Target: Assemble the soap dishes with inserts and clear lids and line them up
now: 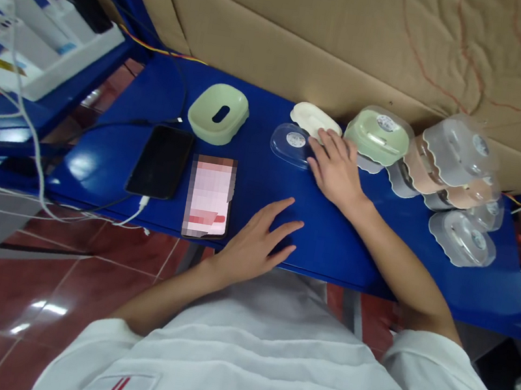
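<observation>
My right hand (pixel 336 167) reaches over the right ends of a clear plastic lid (pixel 288 143) with a round sticker and a cream tray (pixel 312 117). Its fingers are stretched out; whether the fingertips press on either piece I cannot tell. My left hand (pixel 266 239) hovers near the table's front edge with fingers spread and nothing in them. Just left of it lies a phone (pixel 209 197) with a lit, blurred screen. A pale green soap box base (pixel 219 112) with a dark oval slot stands further back. Right of my right hand is a green soap box (pixel 379 135) under a clear lid.
Stacked grey and peach boxes with clear lids (pixel 460 151) fill the table's right end, and another lidded box (pixel 464 239) sits in front. A dark phone (pixel 161 163) with a white cable lies at left. Cables trail by a white rack (pixel 77 67). Brown padding (pixel 288 21) backs the blue table (pixel 331 246).
</observation>
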A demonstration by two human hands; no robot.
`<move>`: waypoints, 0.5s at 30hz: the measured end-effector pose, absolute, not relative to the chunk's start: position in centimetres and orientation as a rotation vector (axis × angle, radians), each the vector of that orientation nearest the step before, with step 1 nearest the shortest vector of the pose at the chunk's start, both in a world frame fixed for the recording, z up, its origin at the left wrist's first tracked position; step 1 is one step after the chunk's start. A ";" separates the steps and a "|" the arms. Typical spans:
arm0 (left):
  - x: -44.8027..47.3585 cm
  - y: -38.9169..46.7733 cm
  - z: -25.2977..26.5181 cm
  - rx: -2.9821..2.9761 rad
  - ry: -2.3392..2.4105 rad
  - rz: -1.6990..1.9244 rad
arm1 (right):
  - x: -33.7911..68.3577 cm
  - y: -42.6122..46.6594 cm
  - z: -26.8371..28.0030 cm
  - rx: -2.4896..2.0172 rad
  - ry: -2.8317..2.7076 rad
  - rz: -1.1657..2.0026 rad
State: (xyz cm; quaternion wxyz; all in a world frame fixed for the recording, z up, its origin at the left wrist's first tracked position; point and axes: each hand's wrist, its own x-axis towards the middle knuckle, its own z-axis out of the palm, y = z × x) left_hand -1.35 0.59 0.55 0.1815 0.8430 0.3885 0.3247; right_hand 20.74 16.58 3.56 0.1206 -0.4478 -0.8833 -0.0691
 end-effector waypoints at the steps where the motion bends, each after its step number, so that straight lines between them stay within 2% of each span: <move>1: -1.3 0.6 0.5 2.379 1.116 0.929 | 20.2 16.4 3.6 -1.286 -2.601 -0.143; 8: -0.7 0.6 0.1 2.459 1.285 0.947 | 20.7 14.3 5.1 -1.135 -2.554 0.085; 12: -0.4 0.6 0.3 2.514 1.314 0.770 | 18.7 18.1 5.2 -1.227 -2.506 0.073; 15: -0.2 0.6 0.4 2.546 1.314 0.695 | 14.2 22.0 4.2 -1.041 -2.613 0.113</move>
